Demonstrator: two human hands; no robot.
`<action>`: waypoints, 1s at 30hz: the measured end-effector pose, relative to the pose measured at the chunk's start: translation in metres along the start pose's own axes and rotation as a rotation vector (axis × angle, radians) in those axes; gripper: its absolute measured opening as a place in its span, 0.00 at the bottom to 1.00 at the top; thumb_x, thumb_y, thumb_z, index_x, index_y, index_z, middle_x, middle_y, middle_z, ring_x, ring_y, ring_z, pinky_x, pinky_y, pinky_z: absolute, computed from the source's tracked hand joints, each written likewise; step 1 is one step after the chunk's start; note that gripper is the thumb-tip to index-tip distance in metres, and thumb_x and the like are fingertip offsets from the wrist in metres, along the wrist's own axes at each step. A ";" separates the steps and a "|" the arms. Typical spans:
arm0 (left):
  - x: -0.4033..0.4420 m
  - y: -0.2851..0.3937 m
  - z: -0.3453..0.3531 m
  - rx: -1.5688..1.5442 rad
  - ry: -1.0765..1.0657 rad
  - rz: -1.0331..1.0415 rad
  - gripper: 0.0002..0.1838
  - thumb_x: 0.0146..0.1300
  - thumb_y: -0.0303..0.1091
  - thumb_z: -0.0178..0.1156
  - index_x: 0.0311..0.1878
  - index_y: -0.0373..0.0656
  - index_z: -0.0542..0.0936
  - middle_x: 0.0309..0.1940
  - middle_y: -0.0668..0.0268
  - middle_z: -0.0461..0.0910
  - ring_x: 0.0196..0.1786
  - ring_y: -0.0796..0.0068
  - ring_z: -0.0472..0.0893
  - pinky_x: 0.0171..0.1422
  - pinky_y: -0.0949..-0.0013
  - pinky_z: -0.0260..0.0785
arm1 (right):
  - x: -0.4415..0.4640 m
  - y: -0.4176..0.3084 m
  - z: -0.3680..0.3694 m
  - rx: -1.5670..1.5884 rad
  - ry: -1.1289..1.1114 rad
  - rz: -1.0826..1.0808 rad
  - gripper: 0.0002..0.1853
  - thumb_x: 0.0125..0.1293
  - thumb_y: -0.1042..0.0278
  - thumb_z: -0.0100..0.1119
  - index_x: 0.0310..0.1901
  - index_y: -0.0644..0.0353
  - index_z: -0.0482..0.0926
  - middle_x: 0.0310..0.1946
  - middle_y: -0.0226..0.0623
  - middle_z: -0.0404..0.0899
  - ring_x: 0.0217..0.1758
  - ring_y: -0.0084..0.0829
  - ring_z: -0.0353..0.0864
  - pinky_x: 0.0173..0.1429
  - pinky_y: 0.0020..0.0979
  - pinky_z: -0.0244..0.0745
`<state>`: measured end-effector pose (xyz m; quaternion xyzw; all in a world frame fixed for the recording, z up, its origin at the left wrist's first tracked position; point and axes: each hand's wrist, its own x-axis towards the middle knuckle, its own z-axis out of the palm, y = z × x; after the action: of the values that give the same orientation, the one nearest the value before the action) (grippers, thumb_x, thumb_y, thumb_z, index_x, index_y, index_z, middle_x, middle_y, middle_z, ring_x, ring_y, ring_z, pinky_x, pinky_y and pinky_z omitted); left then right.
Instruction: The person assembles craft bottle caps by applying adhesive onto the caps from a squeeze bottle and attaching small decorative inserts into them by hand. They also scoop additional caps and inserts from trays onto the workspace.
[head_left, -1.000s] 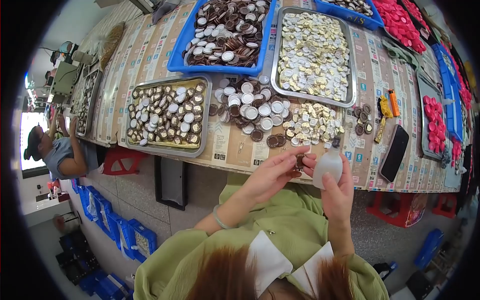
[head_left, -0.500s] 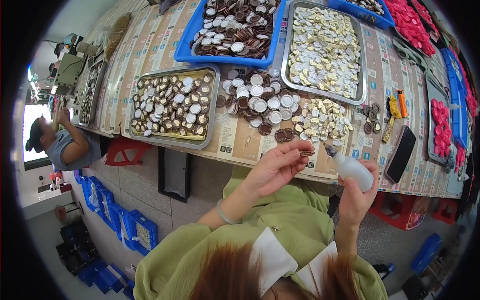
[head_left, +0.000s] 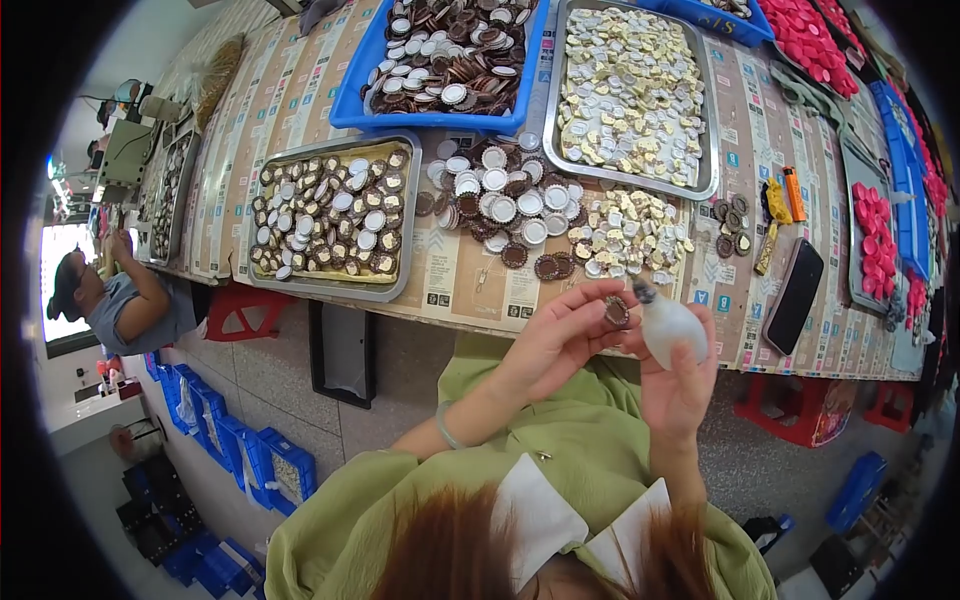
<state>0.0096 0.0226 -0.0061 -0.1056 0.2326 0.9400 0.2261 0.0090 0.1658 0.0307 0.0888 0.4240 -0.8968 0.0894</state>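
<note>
Between the fingertips of my left hand (head_left: 560,340) is a small brown scalloped disc (head_left: 617,312), its face turned up toward me. My right hand (head_left: 680,385) is wrapped round a translucent white squeeze bottle (head_left: 672,332). The bottle's dark tip (head_left: 643,290) points up and left, close beside the disc; whether they touch I cannot tell. Just beyond my hands lie a heap of small cream-and-white pieces (head_left: 630,235) and a pile of brown and white scalloped discs (head_left: 505,195).
A metal tray (head_left: 400,270) of filled discs stands left, with a blue bin (head_left: 350,110) of discs behind it. Another metal tray (head_left: 710,180) holds cream pieces. A phone (head_left: 795,297), an orange lighter (head_left: 795,195) and pink pieces (head_left: 873,240) lie right. A co-worker (head_left: 120,295) sits far left.
My right hand has brought the bottle left, its tip nearer the disc. The disc in my left hand has turned from edge-on to face up. The whole view has shifted slightly.
</note>
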 end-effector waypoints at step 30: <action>-0.003 0.007 -0.007 -0.125 -0.002 -0.053 0.18 0.66 0.36 0.44 0.55 0.36 0.66 0.48 0.59 0.72 0.46 0.76 0.73 0.51 0.71 0.67 | -0.008 -0.015 -0.015 -0.773 0.009 -0.546 0.24 0.40 0.65 0.73 0.36 0.62 0.69 0.32 0.34 0.68 0.34 0.24 0.67 0.40 0.23 0.64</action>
<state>0.0094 0.0122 -0.0086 -0.1249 0.1702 0.9465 0.2441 0.0141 0.1877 0.0347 -0.0619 0.7349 -0.6637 -0.1250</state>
